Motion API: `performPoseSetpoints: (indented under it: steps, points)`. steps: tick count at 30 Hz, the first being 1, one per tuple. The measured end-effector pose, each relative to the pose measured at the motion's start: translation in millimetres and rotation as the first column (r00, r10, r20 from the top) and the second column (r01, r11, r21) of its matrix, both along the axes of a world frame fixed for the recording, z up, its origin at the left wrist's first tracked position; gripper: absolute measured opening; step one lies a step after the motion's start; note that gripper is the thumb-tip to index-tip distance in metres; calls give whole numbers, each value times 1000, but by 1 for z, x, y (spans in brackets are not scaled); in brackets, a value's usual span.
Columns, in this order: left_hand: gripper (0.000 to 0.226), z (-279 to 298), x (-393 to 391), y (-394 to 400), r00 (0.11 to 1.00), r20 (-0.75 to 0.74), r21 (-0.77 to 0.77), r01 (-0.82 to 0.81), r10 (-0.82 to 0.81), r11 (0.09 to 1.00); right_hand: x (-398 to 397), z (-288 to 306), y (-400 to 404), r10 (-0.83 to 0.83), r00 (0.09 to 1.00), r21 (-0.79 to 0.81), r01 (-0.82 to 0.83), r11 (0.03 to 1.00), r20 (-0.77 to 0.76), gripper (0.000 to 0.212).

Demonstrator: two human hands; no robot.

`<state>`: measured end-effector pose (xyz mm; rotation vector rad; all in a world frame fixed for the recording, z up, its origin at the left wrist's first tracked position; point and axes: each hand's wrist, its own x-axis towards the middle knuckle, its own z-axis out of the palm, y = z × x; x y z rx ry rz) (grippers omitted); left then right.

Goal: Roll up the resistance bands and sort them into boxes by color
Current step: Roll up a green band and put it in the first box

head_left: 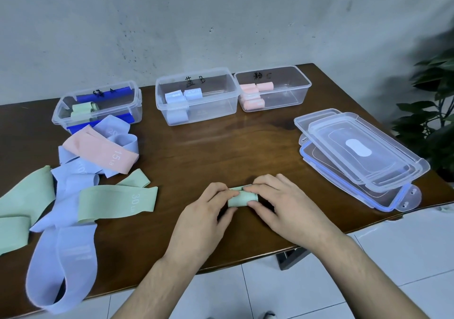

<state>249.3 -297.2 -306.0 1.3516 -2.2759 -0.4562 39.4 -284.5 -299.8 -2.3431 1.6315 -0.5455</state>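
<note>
Both hands pinched 1 rolled green band point(242, 198) on the table point(221, 151), near center: left hand point(204, 210) on its left end, right hand point(282, 203) on its right. 3 open boxes sat far; green box point(98, 104) far left. Loose bands point(81, 183) lay left.

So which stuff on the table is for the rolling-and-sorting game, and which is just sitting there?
For the job:
- green roll, held by left hand and right hand
- loose bands pile
- green box
- blue box
- pink box

Just lying about:
- stacked lids
- plant
</note>
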Motion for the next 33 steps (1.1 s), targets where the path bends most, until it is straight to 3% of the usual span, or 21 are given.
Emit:
performPoseSetpoints:
  steps: [14,22,26,29,33]
  points:
    - [45,8,-9,-13,983,166,46,-83,74,995,1,-3,-17,-10,1000,-44,10,999,-3,33]
    - [42,14,-11,-18,985,132,89,-122,110,989,2,3,-27,18,1000,25,-18,1000,25,37]
    - [46,14,-10,-21,987,29,178,-159,156,971,2,8,-29,-6,998,31,4,1000,67,33]
    - [51,18,-18,-24,954,-171,330,-180,246,927,-2,17,-29,-57,994,44,53,998,94,31]
    - [50,29,-34,-22,688,-484,685,-86,541,723,-3,25,-27,-146,978,69,137,988,152,33]
